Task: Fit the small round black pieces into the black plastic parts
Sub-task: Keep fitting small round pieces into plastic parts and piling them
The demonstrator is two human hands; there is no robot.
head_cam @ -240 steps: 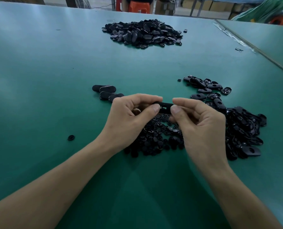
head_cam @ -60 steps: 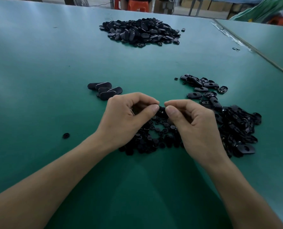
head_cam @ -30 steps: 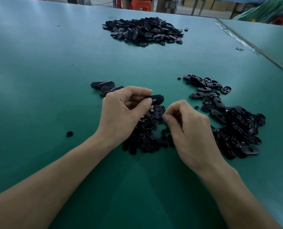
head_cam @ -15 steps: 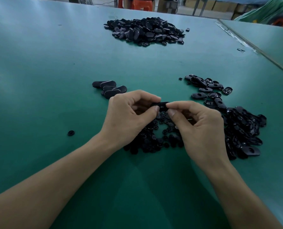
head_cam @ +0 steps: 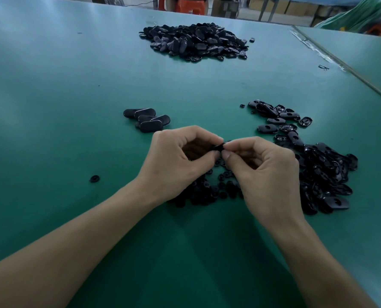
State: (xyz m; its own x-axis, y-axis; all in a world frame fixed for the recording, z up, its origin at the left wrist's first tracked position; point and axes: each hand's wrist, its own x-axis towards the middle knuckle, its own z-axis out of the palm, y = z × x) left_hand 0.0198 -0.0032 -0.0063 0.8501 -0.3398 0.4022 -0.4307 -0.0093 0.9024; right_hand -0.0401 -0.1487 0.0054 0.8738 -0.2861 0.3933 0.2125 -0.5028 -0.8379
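My left hand (head_cam: 180,163) and my right hand (head_cam: 265,172) meet at the table's middle, both pinching one black plastic part (head_cam: 220,146); only a sliver of it shows between the fingertips. Whether a round piece is in it is hidden by my fingers. Beneath the hands lies a pile of small round black pieces (head_cam: 209,192). A heap of black plastic parts with holes (head_cam: 323,172) spreads to the right. A few black parts (head_cam: 147,120) lie side by side to the left of the hands.
A large heap of black parts (head_cam: 196,42) sits far back on the green table (head_cam: 51,107). One stray round piece (head_cam: 94,178) lies left of my left wrist. A seam (head_cam: 349,70) with a second table runs along the right. Stools and boxes stand beyond the far edge.
A second ago my left hand held the part alone while my right reached into the round pieces. My right hand has come up to the part, and both now pinch it.
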